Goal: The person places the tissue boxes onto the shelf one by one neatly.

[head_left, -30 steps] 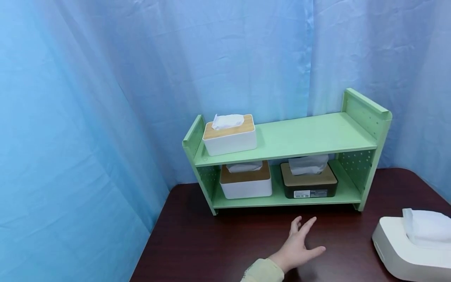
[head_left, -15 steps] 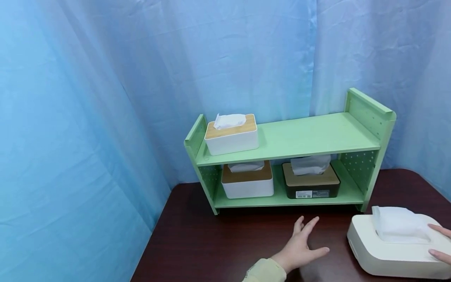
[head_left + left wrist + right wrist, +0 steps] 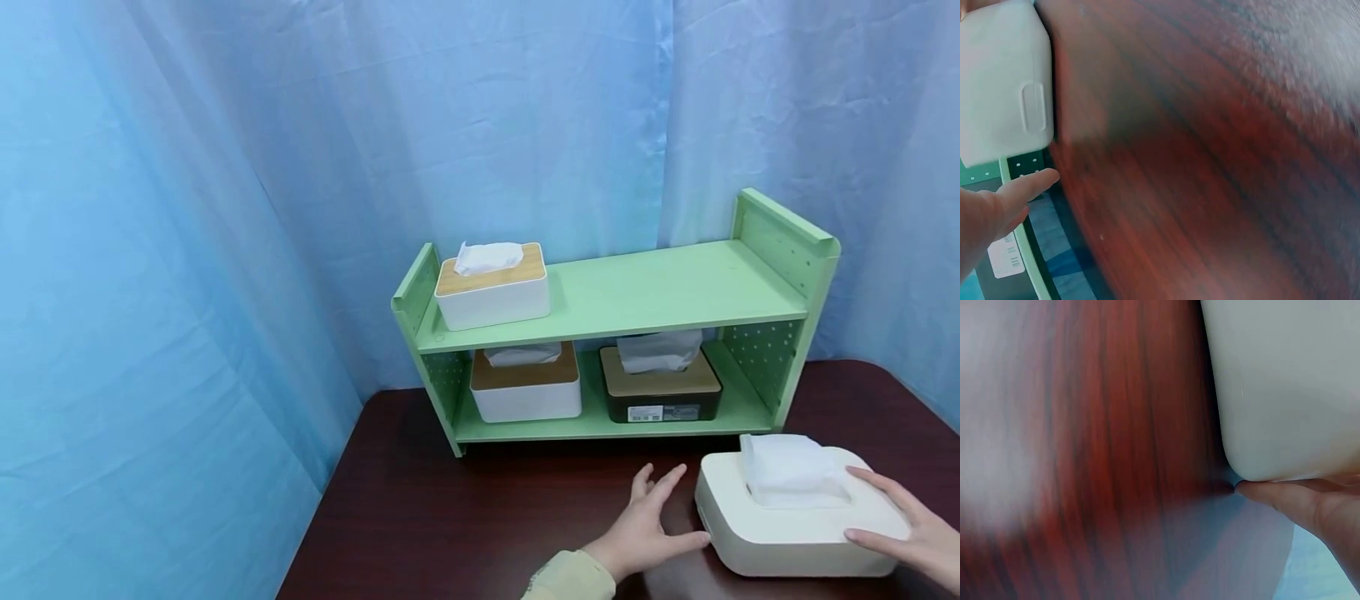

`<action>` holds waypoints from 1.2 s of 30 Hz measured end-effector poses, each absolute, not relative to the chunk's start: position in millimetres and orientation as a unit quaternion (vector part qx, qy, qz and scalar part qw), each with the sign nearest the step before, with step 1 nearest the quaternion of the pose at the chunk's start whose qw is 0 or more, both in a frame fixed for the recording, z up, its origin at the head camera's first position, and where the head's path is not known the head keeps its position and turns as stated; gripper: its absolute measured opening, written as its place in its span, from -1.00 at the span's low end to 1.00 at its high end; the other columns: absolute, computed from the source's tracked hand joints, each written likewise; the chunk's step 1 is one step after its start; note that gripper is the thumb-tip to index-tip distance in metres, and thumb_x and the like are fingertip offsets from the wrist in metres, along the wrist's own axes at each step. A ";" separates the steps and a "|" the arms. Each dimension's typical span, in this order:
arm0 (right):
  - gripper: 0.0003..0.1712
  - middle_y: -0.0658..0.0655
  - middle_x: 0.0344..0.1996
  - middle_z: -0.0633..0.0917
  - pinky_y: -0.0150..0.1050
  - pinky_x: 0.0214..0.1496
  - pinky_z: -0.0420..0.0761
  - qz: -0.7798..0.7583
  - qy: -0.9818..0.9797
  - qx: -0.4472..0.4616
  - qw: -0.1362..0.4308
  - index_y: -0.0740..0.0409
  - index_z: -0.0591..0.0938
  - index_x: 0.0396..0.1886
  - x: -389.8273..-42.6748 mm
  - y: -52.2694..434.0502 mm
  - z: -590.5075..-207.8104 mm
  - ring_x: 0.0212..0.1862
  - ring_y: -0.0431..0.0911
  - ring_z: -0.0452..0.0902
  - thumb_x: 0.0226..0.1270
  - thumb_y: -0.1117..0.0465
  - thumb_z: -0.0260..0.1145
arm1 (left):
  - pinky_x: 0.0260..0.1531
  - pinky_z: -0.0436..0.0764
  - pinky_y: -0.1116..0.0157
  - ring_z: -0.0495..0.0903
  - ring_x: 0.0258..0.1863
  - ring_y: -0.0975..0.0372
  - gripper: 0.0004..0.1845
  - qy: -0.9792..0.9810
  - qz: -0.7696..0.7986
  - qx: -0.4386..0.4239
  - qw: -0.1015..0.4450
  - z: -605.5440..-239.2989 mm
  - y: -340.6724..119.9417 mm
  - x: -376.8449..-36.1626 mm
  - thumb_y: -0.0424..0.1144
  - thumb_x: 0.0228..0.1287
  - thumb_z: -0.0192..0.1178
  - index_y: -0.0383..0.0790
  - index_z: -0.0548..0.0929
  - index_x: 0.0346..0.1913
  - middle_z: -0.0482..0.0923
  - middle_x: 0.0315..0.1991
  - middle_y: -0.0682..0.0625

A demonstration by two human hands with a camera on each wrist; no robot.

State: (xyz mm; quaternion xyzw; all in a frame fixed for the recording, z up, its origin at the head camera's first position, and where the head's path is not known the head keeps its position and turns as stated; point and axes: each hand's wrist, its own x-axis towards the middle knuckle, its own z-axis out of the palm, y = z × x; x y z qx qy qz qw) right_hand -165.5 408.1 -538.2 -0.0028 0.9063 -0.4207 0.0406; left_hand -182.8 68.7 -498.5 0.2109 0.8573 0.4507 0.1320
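Note:
A cream tissue box (image 3: 795, 529) with rounded corners lies on the dark table at the front right, white tissue (image 3: 795, 471) standing out of its slot. My right hand (image 3: 930, 537) is at its right end, straight finger and thumb over the top. In the right wrist view a straight digit (image 3: 1297, 503) lies along the end wall (image 3: 1291, 394), its tip low near the table. My left hand (image 3: 633, 542) holds nothing, fingers and thumb spread. Its thumb tip comes close to the box's left end; whether they touch I cannot tell.
Behind stands a green two-tier shelf (image 3: 660, 292). A white tissue box with a wooden lid (image 3: 495, 304) sits on its upper left. Below are another such box (image 3: 525, 404) and a dark one (image 3: 660, 408). Blue curtains (image 3: 525, 125) hang at the back and left.
The cream tissue box has slid left along the table toward my left hand. My right hand has come into view at its right end. The left hand has barely moved.

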 end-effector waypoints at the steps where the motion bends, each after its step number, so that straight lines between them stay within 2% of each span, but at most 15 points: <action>1: 0.16 0.70 0.29 -0.35 0.52 0.09 -0.10 -0.419 0.907 -0.010 0.042 0.03 -0.51 0.45 -166.2 405.1 -537.4 0.30 0.57 -0.56 0.35 0.00 0.22 | 0.07 0.48 0.31 0.24 0.36 0.09 -0.21 0.857 0.450 0.210 0.138 -499.6 69.5 -182.9 -0.07 0.14 0.34 0.32 0.20 0.40 -0.06 0.46 -0.11; 2: 0.15 0.70 0.29 -0.34 0.51 0.08 -0.09 -0.420 0.906 -0.017 0.045 0.07 -0.49 0.46 -167.3 402.2 -537.0 0.31 0.57 -0.55 0.35 0.01 0.21 | 0.07 0.48 0.31 0.24 0.36 0.10 -0.21 0.856 0.450 0.210 0.144 -500.7 70.1 -183.0 -0.06 0.14 0.33 0.33 0.19 0.40 -0.07 0.46 -0.11; 4: 0.13 0.69 0.31 -0.32 0.47 0.06 -0.06 -0.421 0.905 -0.024 0.050 0.00 -0.47 0.47 -169.1 395.8 -536.5 0.33 0.52 -0.58 0.36 0.00 0.20 | 0.08 0.47 0.30 0.22 0.37 0.10 -0.22 0.853 0.451 0.208 0.159 -502.8 70.6 -183.5 -0.05 0.16 0.31 0.36 0.18 0.40 -0.09 0.47 -0.12; 7: 0.10 0.64 0.35 -0.28 0.40 0.07 -0.06 -0.437 0.898 -0.033 0.046 -0.12 -0.41 0.50 -169.3 384.3 -537.5 0.39 0.28 -0.63 0.34 0.03 0.23 | 0.09 0.47 0.29 0.20 0.38 0.09 -0.22 0.850 0.449 0.210 0.175 -505.9 70.0 -184.2 -0.05 0.18 0.30 0.39 0.15 0.40 -0.11 0.48 -0.14; 9: 0.09 0.62 0.36 -0.26 0.37 0.07 -0.03 -0.445 0.894 -0.035 0.046 -0.11 -0.37 0.51 -169.9 376.2 -536.0 0.40 0.28 -0.55 0.33 0.04 0.24 | 0.10 0.45 0.28 0.15 0.40 0.08 -0.21 0.848 0.450 0.209 0.185 -507.5 69.5 -183.9 -0.05 0.17 0.30 0.42 0.13 0.40 -0.12 0.48 -0.12; 14: 0.09 0.64 0.34 -0.12 0.35 0.06 0.06 -0.441 0.896 -0.034 0.033 0.16 -0.26 0.51 -172.0 358.3 -528.8 0.25 0.46 -0.20 0.28 0.05 0.28 | 0.12 0.45 0.26 0.11 0.42 0.06 -0.21 0.848 0.456 0.201 0.180 -511.2 67.4 -184.3 -0.03 0.15 0.32 0.45 0.15 0.38 -0.09 0.47 -0.10; 16: 0.09 0.63 0.33 -0.07 0.34 0.06 0.08 -0.432 0.901 -0.034 0.026 0.23 -0.22 0.50 -172.0 352.7 -526.5 0.22 0.46 -0.13 0.26 0.05 0.30 | 0.12 0.46 0.23 0.11 0.42 0.04 -0.23 0.847 0.464 0.196 0.171 -512.6 65.4 -185.4 -0.03 0.15 0.32 0.44 0.18 0.37 -0.07 0.47 -0.12; 23: 0.06 0.62 0.33 -0.08 0.35 0.04 0.10 -0.440 0.895 -0.034 0.057 0.31 -0.18 0.47 -173.7 342.6 -519.5 0.25 0.48 -0.11 0.28 0.02 0.28 | 0.10 0.48 0.20 0.14 0.42 0.03 -0.30 0.849 0.472 0.192 0.138 -518.7 56.7 -185.7 -0.05 0.16 0.32 0.36 0.26 0.34 0.00 0.45 -0.18; 28: 0.06 0.63 0.33 -0.09 0.36 0.05 0.08 -0.445 0.893 -0.035 0.062 0.32 -0.16 0.46 -173.9 338.5 -518.6 0.25 0.49 -0.12 0.27 0.02 0.29 | 0.12 0.46 0.20 0.13 0.42 0.04 -0.31 0.842 0.486 0.188 0.137 -520.6 51.6 -185.6 -0.07 0.16 0.33 0.35 0.29 0.33 0.01 0.45 -0.16; 36: 0.03 0.60 0.33 -0.04 0.34 -0.01 0.22 -0.438 0.894 -0.039 0.088 0.29 -0.14 0.46 -175.0 330.2 -519.6 0.24 0.47 -0.01 0.27 0.00 0.28 | 0.14 0.44 0.17 0.11 0.43 0.06 -0.31 0.843 0.490 0.187 0.117 -525.9 38.6 -185.0 -0.09 0.12 0.36 0.31 0.34 0.31 0.05 0.44 -0.14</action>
